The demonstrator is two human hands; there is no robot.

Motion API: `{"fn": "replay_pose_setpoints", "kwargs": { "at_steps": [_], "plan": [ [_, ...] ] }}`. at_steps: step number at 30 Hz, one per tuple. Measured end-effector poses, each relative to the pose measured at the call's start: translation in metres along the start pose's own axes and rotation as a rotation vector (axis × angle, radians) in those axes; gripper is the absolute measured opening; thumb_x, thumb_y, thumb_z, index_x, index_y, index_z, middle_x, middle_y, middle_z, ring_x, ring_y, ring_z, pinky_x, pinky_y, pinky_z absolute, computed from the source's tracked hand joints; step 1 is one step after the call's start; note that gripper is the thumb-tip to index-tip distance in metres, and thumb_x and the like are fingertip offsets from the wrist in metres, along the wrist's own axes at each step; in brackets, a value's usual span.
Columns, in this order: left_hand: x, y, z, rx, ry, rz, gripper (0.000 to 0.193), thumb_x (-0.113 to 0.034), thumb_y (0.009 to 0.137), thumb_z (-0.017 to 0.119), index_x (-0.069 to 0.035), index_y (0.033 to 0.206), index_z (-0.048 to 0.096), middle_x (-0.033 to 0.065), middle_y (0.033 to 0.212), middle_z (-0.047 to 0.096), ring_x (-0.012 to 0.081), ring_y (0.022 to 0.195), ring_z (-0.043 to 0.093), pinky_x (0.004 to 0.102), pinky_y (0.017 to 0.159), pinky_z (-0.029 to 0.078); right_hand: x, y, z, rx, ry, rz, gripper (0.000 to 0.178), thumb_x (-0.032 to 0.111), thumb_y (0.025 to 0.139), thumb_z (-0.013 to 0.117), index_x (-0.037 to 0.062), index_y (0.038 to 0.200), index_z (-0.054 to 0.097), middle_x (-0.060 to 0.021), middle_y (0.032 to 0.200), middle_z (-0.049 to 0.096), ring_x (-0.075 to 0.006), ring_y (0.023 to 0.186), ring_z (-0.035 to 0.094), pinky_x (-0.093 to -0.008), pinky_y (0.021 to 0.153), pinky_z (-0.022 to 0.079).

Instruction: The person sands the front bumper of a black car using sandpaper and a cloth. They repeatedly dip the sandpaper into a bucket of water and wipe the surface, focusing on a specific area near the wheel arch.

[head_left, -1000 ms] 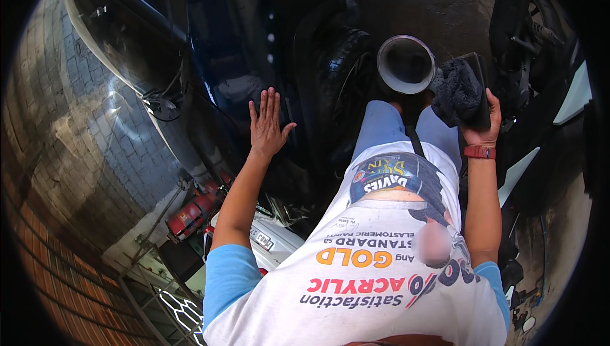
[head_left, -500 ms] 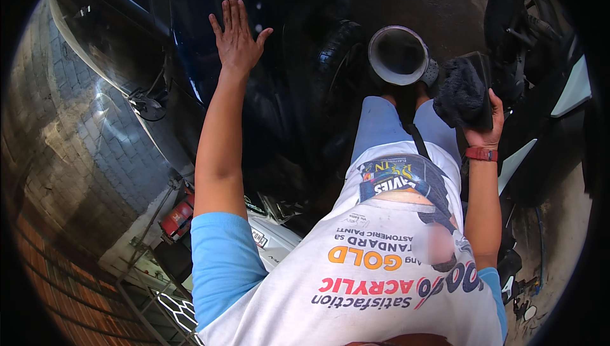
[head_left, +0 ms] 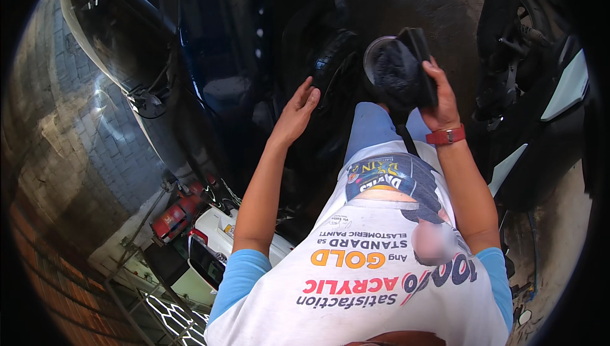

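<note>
Head view: right hand (head_left: 443, 99) grips the edge of a fuzzy black pad (head_left: 399, 78) with a flat dark back.
Pad's partly hiding the round, pale-rimmed bucket (head_left: 368, 60); empty left hand (head_left: 295, 112) hangs off to the left, fingers loosely straight, near the black rubber tyre (head_left: 332, 57).

White shirt (head_left: 260, 320) carries upside-down printing: large orange lettering (head_left: 365, 259), red lettering (head_left: 343, 286), dark lettering (head_left: 346, 300) in several lines; lower, a dark blue panel (head_left: 401, 188) bears yellow and white letters.
</note>
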State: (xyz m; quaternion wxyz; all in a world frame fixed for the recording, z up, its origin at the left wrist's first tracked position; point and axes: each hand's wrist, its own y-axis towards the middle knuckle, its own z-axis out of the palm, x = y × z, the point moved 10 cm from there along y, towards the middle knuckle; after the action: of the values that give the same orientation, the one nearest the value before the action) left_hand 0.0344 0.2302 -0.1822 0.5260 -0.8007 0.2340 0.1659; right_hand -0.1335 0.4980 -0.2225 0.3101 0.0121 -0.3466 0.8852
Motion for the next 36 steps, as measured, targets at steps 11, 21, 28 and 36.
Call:
{"fn": "replay_pose_setpoints", "kwargs": {
  "at_steps": [11, 21, 28, 36],
  "plan": [
    [-0.017, -0.016, -0.111, -0.251, -1.332, 0.511, 0.069, -0.058, 0.095, 0.073, -0.009, 0.142, 0.061, 0.0119, 0.143, 0.064, 0.0337, 0.128, 0.064, 0.0499, 0.104, 0.057, -0.063, 0.065, 0.187, 0.300, -0.760, -0.365, 0.056, 0.037, 0.107, 0.062, 0.0034, 0.150, 0.049, -0.0170, 0.136, 0.066, -0.0245, 0.126, 0.064, -0.0367, 0.108, 0.048],
    [-0.188, -0.031, -0.262, -0.964, 1.134, 0.741, 0.045, -0.018, 0.079, 0.084, -0.009, 0.121, 0.069, 0.0119, 0.115, 0.072, 0.0348, 0.109, 0.069, 0.0463, 0.100, 0.054, -0.173, 0.170, 0.212, -0.083, -1.125, -0.502, 0.065, 0.033, 0.091, 0.079, 0.0110, 0.145, 0.051, -0.0217, 0.131, 0.064, -0.0422, 0.128, 0.062, -0.0488, 0.111, 0.049],
    [-0.159, -0.007, -0.299, -0.891, 1.215, 1.003, 0.060, -0.027, 0.072, 0.087, -0.010, 0.126, 0.066, 0.0145, 0.139, 0.061, 0.0378, 0.135, 0.053, 0.0503, 0.119, 0.039, -0.192, 0.168, 0.219, -0.268, -1.212, -0.812, 0.072, 0.049, 0.080, 0.087, 0.0063, 0.135, 0.069, -0.0197, 0.132, 0.069, -0.0387, 0.128, 0.063, -0.0453, 0.111, 0.049],
    [-0.157, 0.003, -0.309, -0.912, 1.132, 1.058, 0.060, -0.030, 0.070, 0.088, -0.012, 0.124, 0.068, 0.0122, 0.138, 0.061, 0.0360, 0.136, 0.051, 0.0510, 0.116, 0.039, -0.207, 0.136, 0.229, -0.247, -1.227, -0.895, 0.049, 0.033, 0.084, 0.082, 0.0100, 0.127, 0.075, -0.0152, 0.120, 0.065, -0.0358, 0.117, 0.063, -0.0449, 0.100, 0.054]
  ]
}}
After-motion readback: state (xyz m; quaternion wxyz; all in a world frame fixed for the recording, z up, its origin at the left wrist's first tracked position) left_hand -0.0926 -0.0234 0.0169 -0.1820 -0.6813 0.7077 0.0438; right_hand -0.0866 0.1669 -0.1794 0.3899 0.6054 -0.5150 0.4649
